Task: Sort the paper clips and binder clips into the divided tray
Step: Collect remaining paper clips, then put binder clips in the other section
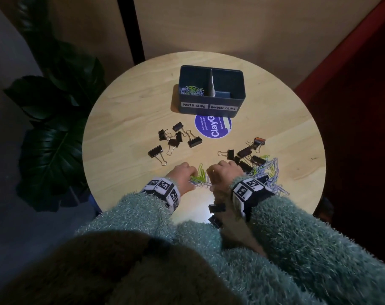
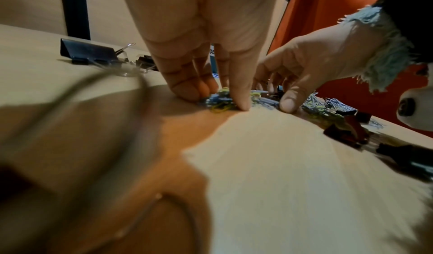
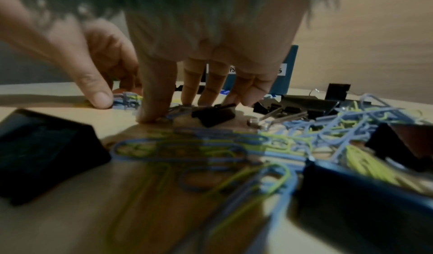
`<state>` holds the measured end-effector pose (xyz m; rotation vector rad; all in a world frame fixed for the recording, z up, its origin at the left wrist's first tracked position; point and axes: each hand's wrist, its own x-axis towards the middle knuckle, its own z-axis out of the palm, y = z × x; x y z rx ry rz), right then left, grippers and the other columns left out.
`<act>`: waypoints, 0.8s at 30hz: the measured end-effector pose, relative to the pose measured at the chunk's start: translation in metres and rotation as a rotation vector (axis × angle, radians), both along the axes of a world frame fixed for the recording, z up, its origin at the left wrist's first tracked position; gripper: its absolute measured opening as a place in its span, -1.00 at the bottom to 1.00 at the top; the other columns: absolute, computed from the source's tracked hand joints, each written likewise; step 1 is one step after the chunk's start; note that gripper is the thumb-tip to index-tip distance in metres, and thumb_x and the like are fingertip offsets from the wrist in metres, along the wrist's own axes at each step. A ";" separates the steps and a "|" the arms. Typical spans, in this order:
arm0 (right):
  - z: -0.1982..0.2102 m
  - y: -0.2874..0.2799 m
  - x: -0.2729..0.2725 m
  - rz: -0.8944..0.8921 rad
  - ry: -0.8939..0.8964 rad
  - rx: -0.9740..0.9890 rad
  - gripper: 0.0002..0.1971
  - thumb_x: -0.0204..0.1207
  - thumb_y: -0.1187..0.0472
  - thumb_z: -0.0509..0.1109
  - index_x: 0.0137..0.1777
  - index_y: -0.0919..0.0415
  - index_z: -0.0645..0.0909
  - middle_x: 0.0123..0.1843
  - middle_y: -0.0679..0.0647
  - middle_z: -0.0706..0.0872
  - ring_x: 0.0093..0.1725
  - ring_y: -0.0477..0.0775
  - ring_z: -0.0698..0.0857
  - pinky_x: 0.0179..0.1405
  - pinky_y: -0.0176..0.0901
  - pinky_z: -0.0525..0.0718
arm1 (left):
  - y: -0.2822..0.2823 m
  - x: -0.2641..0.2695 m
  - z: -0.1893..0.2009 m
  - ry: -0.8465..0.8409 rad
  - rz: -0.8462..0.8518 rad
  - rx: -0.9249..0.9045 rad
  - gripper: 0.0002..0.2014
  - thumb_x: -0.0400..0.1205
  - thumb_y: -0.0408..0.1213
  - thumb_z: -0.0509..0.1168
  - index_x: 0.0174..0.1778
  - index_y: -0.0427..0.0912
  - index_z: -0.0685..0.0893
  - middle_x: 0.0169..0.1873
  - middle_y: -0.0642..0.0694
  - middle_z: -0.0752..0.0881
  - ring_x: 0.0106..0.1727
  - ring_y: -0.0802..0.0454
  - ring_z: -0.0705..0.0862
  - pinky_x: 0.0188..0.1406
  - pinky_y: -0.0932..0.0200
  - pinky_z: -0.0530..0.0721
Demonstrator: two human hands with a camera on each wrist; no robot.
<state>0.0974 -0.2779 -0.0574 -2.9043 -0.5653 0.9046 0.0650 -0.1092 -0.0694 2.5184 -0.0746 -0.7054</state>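
Note:
A dark divided tray [image 1: 209, 100] labelled "PAPER CLIPS" and "BINDER CLIPS" stands at the back of the round table; coloured paper clips [image 1: 191, 90] lie in its left compartment. Near the front, my left hand [image 1: 193, 177] [image 2: 225, 100] pinches a bunch of green and blue paper clips [image 1: 199, 178] against the tabletop. Close beside it, my right hand [image 1: 215, 172] [image 3: 173, 109] has its thumb and curled fingers down around more clips of the same bunch. A mixed pile of paper clips and black binder clips [image 1: 266, 168] lies just right of that hand.
Several black binder clips [image 1: 178, 135] are scattered left of centre. Two more [image 1: 217, 208] sit by the front edge under my right wrist. A purple round sticker [image 1: 212, 128] lies in front of the tray. A dark leafy plant [image 1: 55, 128] stands left of the table.

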 end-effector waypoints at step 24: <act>-0.013 0.036 0.002 -0.132 0.020 0.277 -0.66 0.55 0.38 0.30 0.32 0.30 0.53 0.23 0.24 0.52 0.21 0.24 0.60 0.28 -0.05 0.55 | 0.003 0.006 -0.002 -0.047 0.111 0.037 -0.71 0.69 -0.31 0.19 0.30 -0.28 0.62 0.19 -0.26 0.67 0.20 -0.19 0.64 0.18 0.07 0.59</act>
